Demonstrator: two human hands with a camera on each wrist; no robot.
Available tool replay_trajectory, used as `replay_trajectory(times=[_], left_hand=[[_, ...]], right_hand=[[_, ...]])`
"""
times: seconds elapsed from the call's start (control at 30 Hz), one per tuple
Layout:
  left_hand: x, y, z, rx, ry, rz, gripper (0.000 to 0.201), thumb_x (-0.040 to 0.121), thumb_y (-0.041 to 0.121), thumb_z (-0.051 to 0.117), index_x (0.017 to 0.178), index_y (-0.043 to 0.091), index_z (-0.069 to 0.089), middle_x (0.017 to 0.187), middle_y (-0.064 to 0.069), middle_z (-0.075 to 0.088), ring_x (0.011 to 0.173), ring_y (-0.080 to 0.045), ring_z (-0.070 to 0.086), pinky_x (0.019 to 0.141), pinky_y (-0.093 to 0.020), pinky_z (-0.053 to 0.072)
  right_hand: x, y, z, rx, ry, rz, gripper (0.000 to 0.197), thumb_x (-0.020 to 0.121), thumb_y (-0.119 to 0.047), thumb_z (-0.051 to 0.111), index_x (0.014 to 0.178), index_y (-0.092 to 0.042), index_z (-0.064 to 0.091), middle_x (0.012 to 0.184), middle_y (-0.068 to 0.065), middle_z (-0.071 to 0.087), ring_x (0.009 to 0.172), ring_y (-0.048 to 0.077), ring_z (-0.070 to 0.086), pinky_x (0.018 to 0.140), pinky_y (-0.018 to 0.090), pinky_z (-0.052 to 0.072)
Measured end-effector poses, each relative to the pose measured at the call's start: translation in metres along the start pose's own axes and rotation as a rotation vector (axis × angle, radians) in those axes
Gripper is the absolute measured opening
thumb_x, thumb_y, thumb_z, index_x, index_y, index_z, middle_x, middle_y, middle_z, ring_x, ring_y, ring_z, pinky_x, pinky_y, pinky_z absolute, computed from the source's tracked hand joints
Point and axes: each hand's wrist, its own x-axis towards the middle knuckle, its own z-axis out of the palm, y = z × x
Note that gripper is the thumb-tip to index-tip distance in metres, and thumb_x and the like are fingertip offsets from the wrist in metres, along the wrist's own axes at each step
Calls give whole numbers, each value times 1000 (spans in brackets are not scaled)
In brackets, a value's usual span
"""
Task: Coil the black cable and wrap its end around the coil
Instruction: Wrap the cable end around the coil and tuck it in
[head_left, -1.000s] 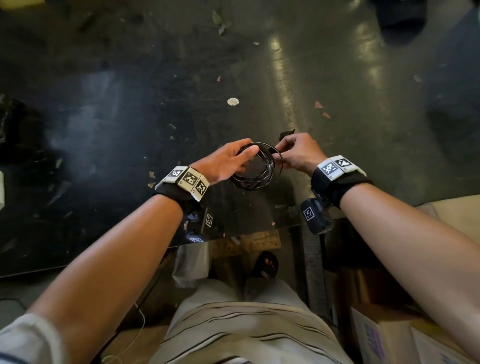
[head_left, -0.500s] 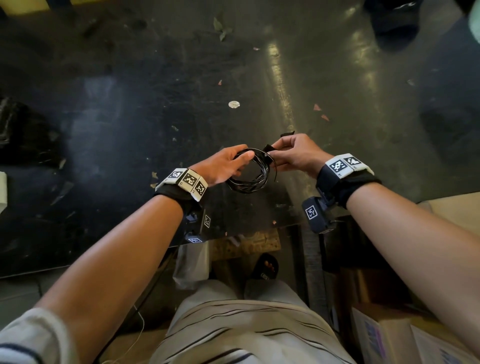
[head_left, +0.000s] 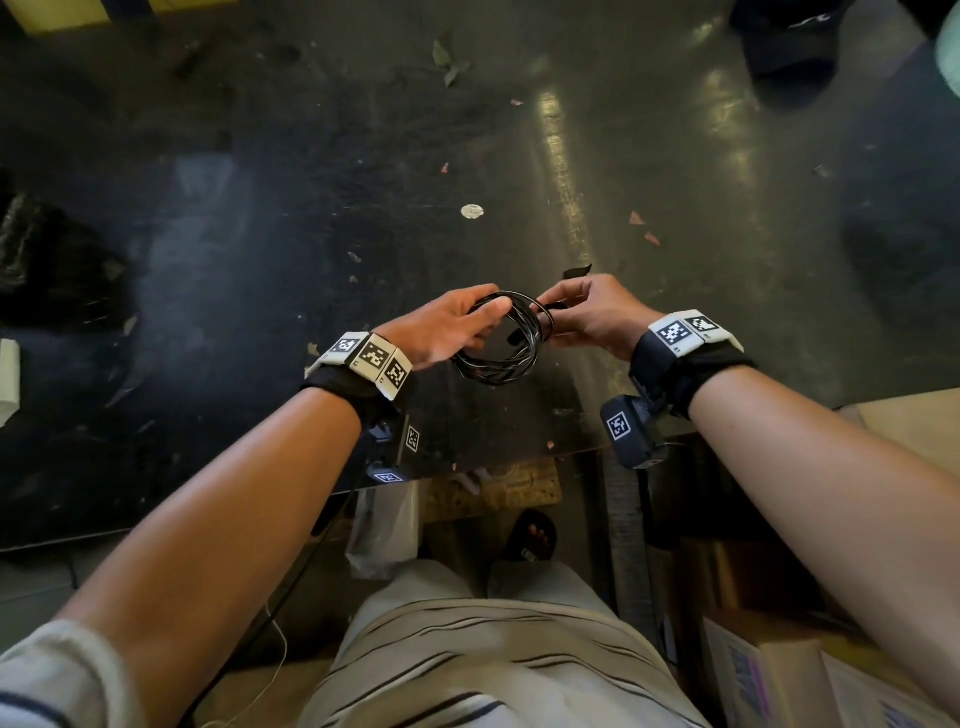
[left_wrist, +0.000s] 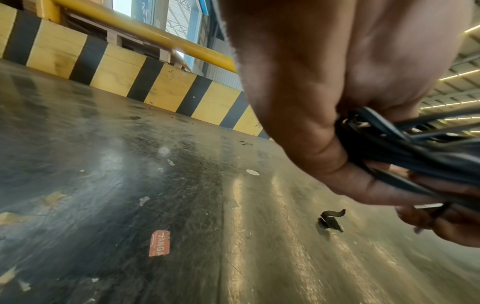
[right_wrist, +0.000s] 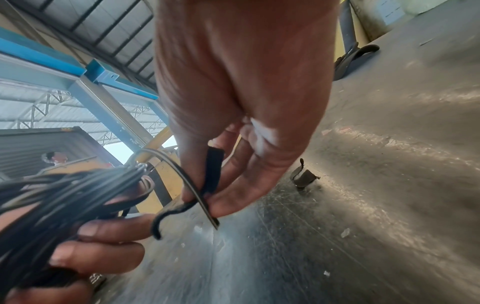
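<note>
A: Starting nearest, what's down by the body?

B: A striped shirt (head_left: 483, 670), and just past it the near edge of the dark table (head_left: 260, 234), with a cardboard box (head_left: 779, 670) low on the right.

A: And the hands?

B: Both are raised over the table's near part. The left hand (head_left: 447, 327) has its thumb and fingers curled round the left side of the coil (head_left: 498, 338), so the loops of black cable run through that grip and hang out to the right of it, clear of the tabletop.

A: The right hand?

B: The right hand (head_left: 592, 317) is at the coil's right edge. It pinches narrowly between thumb and fingertips (right_wrist: 226, 203), holding the cable's loose end (right_wrist: 189, 185) together with a flat black strap (right_wrist: 214, 170). The end arcs from the top of the coil down into that pinch, and a short stub pokes out below the fingers.

A: Is the end wound round the coil?

B: I cannot tell; the hands cover that spot.

A: Farther out?

B: A curled dark scrap (left_wrist: 331, 219) lies on the table just beyond the right hand, then a white disc (head_left: 471, 211) and bits of litter. Beyond that stands a yellow-and-black striped barrier (left_wrist: 161, 82).
</note>
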Motion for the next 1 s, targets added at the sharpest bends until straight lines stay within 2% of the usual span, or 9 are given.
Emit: replay_trajectory(times=[0.17, 0.33, 0.43, 0.53, 0.63, 0.7, 0.87, 0.93, 1.0], left_hand=[[0, 0, 1, 13, -10, 3, 20, 105, 35, 46, 104, 22, 61, 85, 4, 50, 69, -2, 47, 62, -19, 43], [0, 0, -3, 64, -2, -6, 19, 105, 38, 46, 100, 26, 61, 84, 4, 50, 68, -3, 45, 64, -21, 41], [-1, 1, -5, 58, -10, -13, 20, 105, 37, 46, 101, 23, 60, 83, 3, 49, 67, -5, 44, 63, -22, 40], [-1, 2, -7, 73, -8, -6, 22, 105, 36, 46, 104, 20, 60, 87, 0, 52, 71, -8, 45, 64, -22, 41], [-1, 1, -6, 84, -7, -9, 22, 106, 35, 45, 105, 20, 60, 88, 2, 56, 71, -5, 48, 64, -20, 42], [-1, -1, -6, 82, -7, -14, 21, 106, 35, 45, 105, 22, 61, 92, 0, 59, 77, -8, 51, 69, -23, 44], [-3, -4, -11, 78, -14, -40, 36, 99, 48, 50, 113, 17, 62, 103, -12, 58, 91, -27, 50, 81, -41, 43], [-3, -3, -12, 81, -23, -51, 41, 99, 49, 50, 117, 13, 60, 105, -16, 58, 93, -27, 51, 83, -41, 43], [-2, -3, -14, 102, -26, -56, 36, 102, 45, 48, 116, 13, 60, 101, -18, 60, 87, -22, 53, 80, -34, 46]], right_hand=[[2, -5, 2, -32, 26, -4, 13, 82, -6, 81, 85, -11, 70, 79, 7, 69, 66, 14, 66, 66, 26, 60], [0, -11, 1, -2, -44, 1, 8, 86, -6, 77, 92, -11, 72, 76, 2, 71, 61, 5, 67, 56, 17, 55], [-2, -12, 3, 25, -93, 20, 7, 91, -8, 72, 97, -10, 72, 77, 1, 71, 61, 3, 65, 57, 15, 55], [-2, -11, 5, 82, -123, 58, 8, 93, -7, 68, 99, -10, 72, 83, 6, 69, 65, 10, 64, 61, 17, 56], [0, -10, 8, 187, -176, 82, 26, 95, 0, 62, 120, 6, 66, 100, 15, 69, 73, 12, 71, 65, 20, 60], [1, -10, 10, 189, -196, 87, 35, 94, 1, 62, 128, 9, 61, 105, 17, 69, 76, 12, 72, 67, 21, 60], [2, -10, 8, 105, -130, 100, 12, 92, -3, 68, 102, -7, 73, 89, 8, 72, 72, 13, 67, 61, 19, 59], [2, -11, 9, 113, -131, 111, 9, 93, -3, 66, 100, -7, 71, 88, 8, 70, 71, 13, 67, 62, 19, 60], [3, -11, 11, 158, -144, 127, 7, 95, -3, 64, 100, -4, 69, 87, 8, 71, 70, 11, 70, 62, 20, 60]])
